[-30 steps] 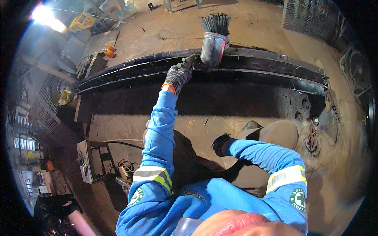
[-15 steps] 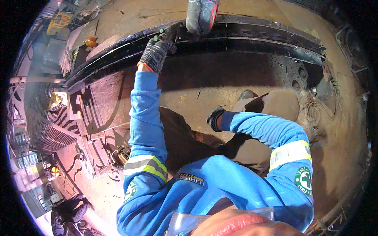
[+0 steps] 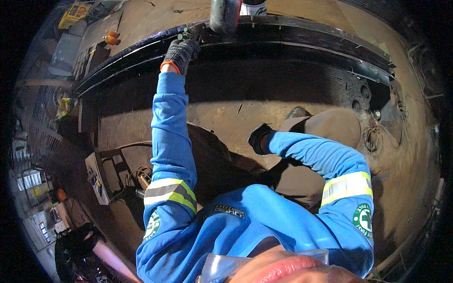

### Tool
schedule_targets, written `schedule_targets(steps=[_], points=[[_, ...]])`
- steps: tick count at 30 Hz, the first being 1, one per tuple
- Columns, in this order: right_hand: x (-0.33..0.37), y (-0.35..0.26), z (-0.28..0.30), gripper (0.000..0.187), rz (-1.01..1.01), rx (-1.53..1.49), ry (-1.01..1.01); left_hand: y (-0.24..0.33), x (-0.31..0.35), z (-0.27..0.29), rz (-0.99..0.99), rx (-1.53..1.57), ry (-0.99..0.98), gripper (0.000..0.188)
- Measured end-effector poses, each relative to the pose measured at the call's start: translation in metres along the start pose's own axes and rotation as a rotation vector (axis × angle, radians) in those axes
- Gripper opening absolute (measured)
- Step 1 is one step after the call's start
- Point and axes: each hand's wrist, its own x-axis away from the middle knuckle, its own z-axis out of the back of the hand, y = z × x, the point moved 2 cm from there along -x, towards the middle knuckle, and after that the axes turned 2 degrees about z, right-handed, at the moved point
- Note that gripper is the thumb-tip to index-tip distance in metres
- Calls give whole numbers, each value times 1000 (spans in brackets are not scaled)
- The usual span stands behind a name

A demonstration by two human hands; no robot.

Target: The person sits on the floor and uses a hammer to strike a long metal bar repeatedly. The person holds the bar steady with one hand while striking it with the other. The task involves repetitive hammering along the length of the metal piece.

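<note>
My left hand (image 3: 179, 55), in a dark knitted glove with an orange cuff, reaches out to a long black metal beam (image 3: 306, 40). Its fingers are closed around a small dark object with green round ends (image 3: 183, 34), at the beam's upper edge; its kind I cannot make out. My right hand (image 3: 259, 138), gloved in dark grey, rests close to my bent knee, away from the beam. The fingers of that hand are mostly in shadow. A grey rounded thing with a red edge (image 3: 224, 16) covers part of the beam at the top.
Beyond the beam stands a white container (image 3: 254, 8). An orange object (image 3: 112, 37) lies near the beam's left end. Coiled cable (image 3: 373, 139) lies on the floor at right. A boxy metal frame (image 3: 106, 172) stands left of me, and a person (image 3: 78, 254) is at lower left.
The bright purplish light on the left has faded, leaving that side darker. My left hand appears slightly farther left, still at the beam. The grey rounded thing has shifted left, uncovering the white container.
</note>
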Motion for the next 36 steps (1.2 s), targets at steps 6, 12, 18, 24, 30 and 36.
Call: schedule_targets(steps=[6,12,18,24,30,36], points=[[2,0,6,17,39,4,2,16,2,43,-679,-1305,-109,8],[0,-3,6,23,-5,8,-105,6,-2,87,-394,-1238,-29,8],[2,-8,18,36,-7,-32,-210,17,-1,137,-12,-1068,16,14],[3,-6,13,33,-24,-51,-180,-16,-22,174,216,-1055,146,36],[2,-4,9,32,-28,-47,-196,-6,-20,141,209,-960,157,34],[0,-6,10,33,-22,-12,-192,30,1,129,-535,-1496,-94,12]])
